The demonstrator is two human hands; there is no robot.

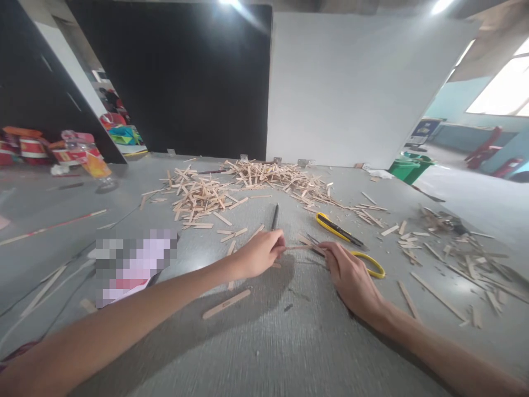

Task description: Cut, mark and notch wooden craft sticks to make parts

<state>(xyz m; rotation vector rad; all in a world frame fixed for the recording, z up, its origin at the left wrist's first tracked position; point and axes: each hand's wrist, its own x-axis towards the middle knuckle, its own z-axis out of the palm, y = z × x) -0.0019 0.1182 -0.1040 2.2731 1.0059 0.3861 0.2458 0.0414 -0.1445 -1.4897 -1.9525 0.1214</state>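
My left hand [262, 253] is closed in a pinch on one end of a thin wooden craft stick [298, 247]. The stick's other end meets the fingertips of my right hand [351, 275], which is also closed. Scissors with a yellow handle [377, 267] lie partly hidden beneath and behind the right hand. Just beyond the left hand a dark pen or pencil [275, 215] points away; its near end is hidden. A yellow and black utility knife [339, 229] rests behind the right hand. Nearer me lies a wider craft stick [226, 304].
Heaped wooden sticks [202, 193] spread along the back of the grey table [264, 353]. Cut pieces [475, 270] litter the right side. A blurred-out pinkish object [138, 270] and a bottle [97, 165] are on the left. Black and white panels [351, 82] stand behind.
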